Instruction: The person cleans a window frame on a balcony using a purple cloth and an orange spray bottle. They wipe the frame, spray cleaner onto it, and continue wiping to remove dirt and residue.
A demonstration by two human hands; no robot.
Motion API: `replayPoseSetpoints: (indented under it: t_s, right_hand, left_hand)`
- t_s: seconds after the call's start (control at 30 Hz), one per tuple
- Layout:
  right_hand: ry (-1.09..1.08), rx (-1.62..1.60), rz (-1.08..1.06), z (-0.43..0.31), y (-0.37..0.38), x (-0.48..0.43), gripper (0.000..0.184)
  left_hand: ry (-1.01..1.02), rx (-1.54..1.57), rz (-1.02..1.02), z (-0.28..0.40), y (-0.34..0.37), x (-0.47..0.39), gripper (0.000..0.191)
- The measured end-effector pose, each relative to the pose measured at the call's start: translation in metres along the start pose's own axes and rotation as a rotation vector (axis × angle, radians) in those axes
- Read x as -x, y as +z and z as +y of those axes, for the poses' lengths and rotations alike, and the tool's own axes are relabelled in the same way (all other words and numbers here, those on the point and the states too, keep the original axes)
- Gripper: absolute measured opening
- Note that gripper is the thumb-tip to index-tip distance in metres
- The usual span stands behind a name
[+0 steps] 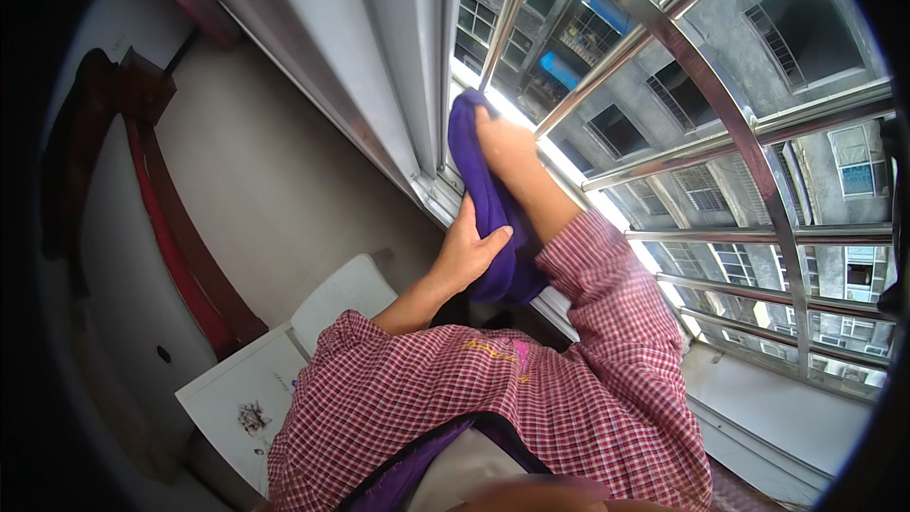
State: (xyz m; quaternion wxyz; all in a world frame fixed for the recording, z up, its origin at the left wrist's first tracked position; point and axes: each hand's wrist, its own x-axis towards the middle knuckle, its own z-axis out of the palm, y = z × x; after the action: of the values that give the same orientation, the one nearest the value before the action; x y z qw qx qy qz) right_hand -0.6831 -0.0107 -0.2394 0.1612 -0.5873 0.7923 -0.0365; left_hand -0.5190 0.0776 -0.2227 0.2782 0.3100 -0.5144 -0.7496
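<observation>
A purple cloth (487,192) hangs between my two hands at the side of the window frame. My right hand (503,142) has hold of its upper end, close to the metal window frame (402,71), with some fingers hidden behind the cloth. Lower down, my left hand (473,249) grips the cloth's near edge between thumb and fingers. Beneath the cloth runs the window track (441,199), partly covered by it. Both forearms come out of red checked sleeves.
Stainless steel window bars (618,75) curve outside on the right, with a building beyond. At the lower left are a white table (227,377) and a white chair back (345,291). A dark red wooden frame (192,256) stands at the left.
</observation>
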Motion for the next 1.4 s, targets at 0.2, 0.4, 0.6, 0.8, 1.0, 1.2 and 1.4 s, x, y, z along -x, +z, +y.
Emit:
replayPoseSetpoints:
  t_s: [0.2, 0.4, 0.6, 0.8, 1.0, 1.2, 1.4]
  right_hand:
    - [-0.02, -0.017, 0.02, -0.003, 0.005, -0.023, 0.038]
    - [-0.022, -0.159, 0.066, -0.011, -0.003, -0.048, 0.038]
    - [-0.084, -0.085, 0.056, -0.024, -0.003, -0.065, 0.037]
    - [-0.039, -0.146, 0.088, -0.042, -0.01, -0.074, 0.035]
    - [-0.111, -0.179, 0.039, -0.055, 0.001, -0.09, 0.037]
    - [-0.039, -0.266, 0.051, -0.067, 0.002, -0.102, 0.038]
    - [-0.068, -0.275, 0.112, -0.076, 0.014, -0.13, 0.036]
  left_hand:
    - [0.074, -0.015, -0.016, 0.001, -0.004, -0.008, 0.084]
    - [0.141, -0.216, 0.051, 0.002, -0.005, -0.022, 0.086]
    - [0.223, -0.272, 0.043, 0.003, -0.012, -0.024, 0.087]
    - [0.24, -0.48, 0.065, -0.008, -0.018, -0.022, 0.09]
    - [0.214, -0.447, 0.071, -0.012, -0.032, -0.012, 0.092]
    - [0.294, -0.546, 0.104, -0.006, -0.028, -0.003, 0.091]
    - [0.324, -0.788, 0.078, 0.012, -0.032, 0.004, 0.086]
